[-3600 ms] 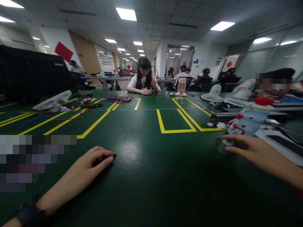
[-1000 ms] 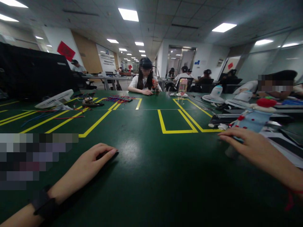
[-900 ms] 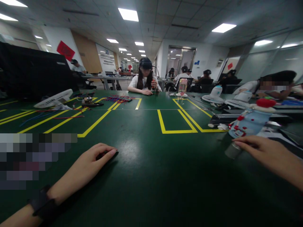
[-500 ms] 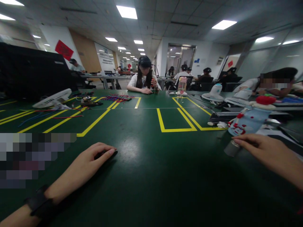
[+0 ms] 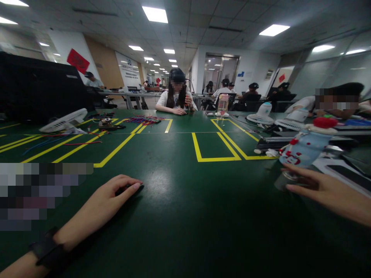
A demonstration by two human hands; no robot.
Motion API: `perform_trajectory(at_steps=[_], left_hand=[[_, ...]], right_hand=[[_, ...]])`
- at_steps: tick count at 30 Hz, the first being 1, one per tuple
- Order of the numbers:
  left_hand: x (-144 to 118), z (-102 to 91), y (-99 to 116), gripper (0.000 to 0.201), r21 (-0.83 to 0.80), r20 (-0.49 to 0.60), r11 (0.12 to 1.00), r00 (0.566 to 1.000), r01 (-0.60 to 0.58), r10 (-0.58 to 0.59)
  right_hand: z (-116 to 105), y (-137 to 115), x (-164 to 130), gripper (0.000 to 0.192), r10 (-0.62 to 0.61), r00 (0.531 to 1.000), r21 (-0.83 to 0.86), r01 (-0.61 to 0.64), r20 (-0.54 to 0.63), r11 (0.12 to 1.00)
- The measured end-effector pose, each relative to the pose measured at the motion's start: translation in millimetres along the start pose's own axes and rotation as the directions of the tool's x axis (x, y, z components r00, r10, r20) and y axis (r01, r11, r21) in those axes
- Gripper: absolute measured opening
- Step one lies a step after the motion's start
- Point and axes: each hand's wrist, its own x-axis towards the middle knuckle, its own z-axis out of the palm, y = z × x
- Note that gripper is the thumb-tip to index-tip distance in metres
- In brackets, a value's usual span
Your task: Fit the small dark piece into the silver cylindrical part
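- head view: shows left hand [image 5: 111,193], fingers curled, thumb tip near index tip, dark band [image 5: 48,249] at wrist; cannot tell if holding anything
- shows right hand [image 5: 321,183] with thumb and index finger spread about small grey cylinder [image 5: 280,181]; cannot tell if gripping
- places cylinder on right side of green table [image 5: 179,220], near blue red-topped object [image 5: 304,148]
- farther off: shows yellow tape [image 5: 218,159], wires [image 5: 146,120], bottle [image 5: 222,104], seated person [image 5: 171,101] opposite
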Motion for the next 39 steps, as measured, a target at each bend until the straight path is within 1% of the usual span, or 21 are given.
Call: perform_trajectory(at_steps=[2,3,4,6,7,9,11,13,15,16,18,20,22,23,25,26,28,31,33,36,39], left_hand=[[0,0.6,2,0.036,0.001,-0.001,1.0,1.0,-0.001,0.001],[0,1.0,2,0.035,0.004,-0.001,1.0,1.0,-0.005,0.005],[1,1.4,2,0.035,0.009,-0.002,1.0,1.0,-0.012,0.012],[2,2.5,0,0.036,0.022,-0.006,0.999,1.0,-0.023,0.023],[3,3.0,-2,0.036,0.031,-0.011,0.999,1.0,-0.026,0.026],[5,3.7,-9,0.037,0.045,-0.013,0.999,1.0,-0.023,0.024],[6,3.8,-14,0.037,0.058,-0.013,0.998,1.0,-0.023,0.024],[5,4.5,-15,0.035,0.072,-0.018,0.997,0.999,-0.042,0.044],[3,7.6,-6,0.033,0.085,-0.037,0.993,0.996,-0.078,0.082],[2,10.6,3,0.032,0.085,-0.043,0.99,0.993,-0.109,0.113],[1,19.5,28,0.029,0.068,-0.049,0.979,0.979,-0.193,0.196],[2,31.2,61,0.027,0.023,-0.047,0.955,0.954,-0.296,0.297],[5,43.2,95,0.025,-0.025,-0.032,0.933,0.933,-0.358,0.357],[8,48.3,109,0.024,-0.04,-0.024,0.926,0.926,-0.376,0.376],[14,55.4,130,0.02,-0.06,-0.011,0.905,0.907,-0.421,0.421],[16,57.1,136,0.018,-0.074,-0.014,0.899,0.902,-0.431,0.431],[19,57.5,139,0.017,-0.112,-0.041,0.899,0.905,-0.424,0.422],[19,56.0,130,0.019,-0.157,-0.061,0.917,0.93,-0.366,0.361],[18,58.7,120,0.018,-0.142,-0.004,0.933,0.943,-0.33,0.333],[17,70.2,106,0.015,-0.057,0.098,0.941,0.936,-0.335,0.339],[17,80.0,98,0.013,-0.009,0.125,0.932,0.924,-0.363,0.362]], right_hand=[[4,-13,-1,0.055,0.039,0.993,0.03,-0.043,0.114,0.999],[7,-25,-2,0.056,0.03,0.988,0.062,-0.039,0.152,0.997],[11,-40,-4,0.056,-0.006,0.991,0.109,-0.008,0.13,0.994],[21,-79,-7,0.053,-0.155,0.983,0.239,0.128,0.095,0.963],[27,-100,-9,0.051,-0.249,0.964,0.308,0.21,0.092,0.928],[41,-140,-14,0.048,-0.425,0.899,0.426,0.345,0.106,0.836],[55,-171,-19,0.048,-0.545,0.828,0.51,0.415,0.132,0.754],[67,-188,-23,0.048,-0.599,0.786,0.559,0.431,0.152,0.708],[77,-192,-27,0.052,-0.587,0.795,0.583,0.406,0.155,0.704],[81,-192,-29,0.057,-0.563,0.812,0.598,0.376,0.156,0.708],[88,-188,-31,0.063,-0.512,0.841,0.642,0.298,0.174,0.707],[91,-185,-31,0.055,-0.491,0.848,0.681,0.24,0.2,0.692],[92,-184,-31,0.041,-0.498,0.843,0.695,0.233,0.204,0.68],[91,-184,-30,0.038,-0.506,0.839,0.697,0.24,0.202,0.676],[90,-185,-30,0.038,-0.517,0.833,0.698,0.251,0.198,0.671],[90,-186,-30,0.038,-0.52,0.831,0.698,0.255,0.196,0.669],[89,-186,-31,0.038,-0.518,0.836,0.69,0.268,0.181,0.673],[89,-184,-32,0.036,-0.498,0.854,0.653,0.293,0.15,0.699],[90,-183,-33,0.038,-0.489,0.861,0.634,0.3,0.142,0.712],[92,-183,-34,0.045,-0.497,0.859,0.615,0.326,0.125,0.718],[93,-185,-35,0.047,-0.512,0.85,0.6,0.347,0.123,0.721]])
